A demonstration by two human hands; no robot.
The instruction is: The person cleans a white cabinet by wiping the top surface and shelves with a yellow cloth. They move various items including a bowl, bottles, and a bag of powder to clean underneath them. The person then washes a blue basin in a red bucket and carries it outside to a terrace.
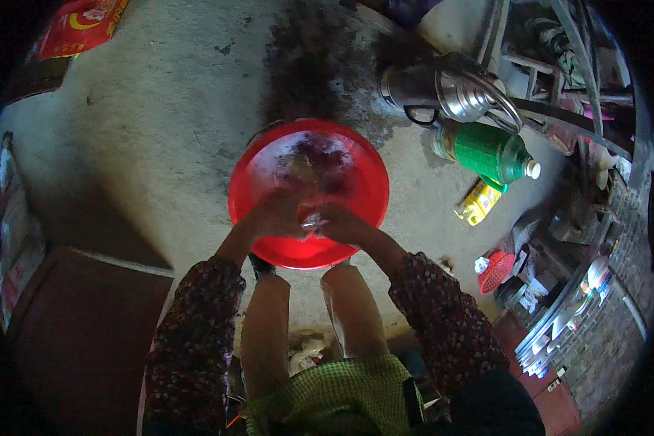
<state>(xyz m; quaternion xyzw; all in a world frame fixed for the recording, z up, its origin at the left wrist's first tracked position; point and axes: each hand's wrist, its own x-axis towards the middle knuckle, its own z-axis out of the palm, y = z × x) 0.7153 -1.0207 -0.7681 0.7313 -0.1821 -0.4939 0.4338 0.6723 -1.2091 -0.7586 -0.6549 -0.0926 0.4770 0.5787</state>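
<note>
A round red plastic basin (300, 253) sits on the concrete floor in front of my feet, with liquid and pale foam in its far part. Both hands are over its near half, close together and blurred. My left hand (283, 215) comes in from the left, its fingers meeting those of my right hand (340, 222). Between them shows a small shiny, whitish thing (312, 220); what it is and which hand holds it cannot be told. The fingers are partly hidden by the blur.
Right of the basin are a metal thermos flask (419, 87), a green thermos flask (488, 152) and a yellow plastic bottle (480, 201). Farther right lies a red plastic basket (496, 272). A dark red surface (87, 338) stands at the left. The floor beyond the basin has dark wet patches.
</note>
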